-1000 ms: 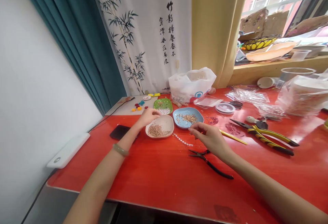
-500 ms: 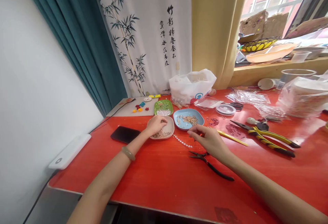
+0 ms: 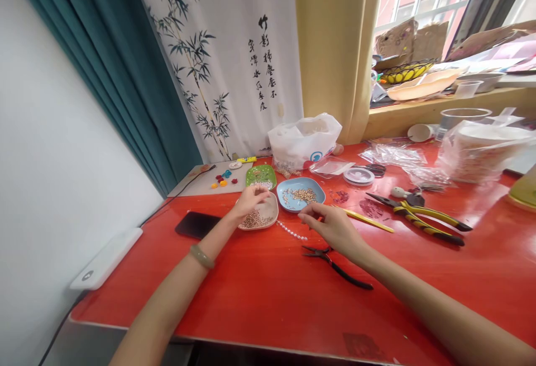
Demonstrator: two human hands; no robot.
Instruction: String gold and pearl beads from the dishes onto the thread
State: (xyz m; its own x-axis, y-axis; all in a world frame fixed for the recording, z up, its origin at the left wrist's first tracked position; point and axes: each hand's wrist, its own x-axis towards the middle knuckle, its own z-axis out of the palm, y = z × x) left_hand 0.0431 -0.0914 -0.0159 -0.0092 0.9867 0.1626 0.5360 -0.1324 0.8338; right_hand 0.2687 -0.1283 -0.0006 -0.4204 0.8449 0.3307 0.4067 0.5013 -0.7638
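Fingers of the left hand (image 3: 250,198) are dipping, bunched together, into the white dish (image 3: 268,218) of gold beads directly beneath them; whether they are pinching a bead is too small to tell. Just to their right, the bead string (image 3: 291,232) is running diagonally toward the right hand (image 3: 330,225), whose fingertips are pinched on its far end. Black pliers (image 3: 335,264) are lying just below that hand, partly hidden.

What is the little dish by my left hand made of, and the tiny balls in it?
The pale dish under the left hand looks like glossy plastic or glazed ceramic: smooth, rounded rim, soft shine. I cannot tell which. The tiny beads in it look like metal or metal-coated plastic, given their rosy-gold glint.
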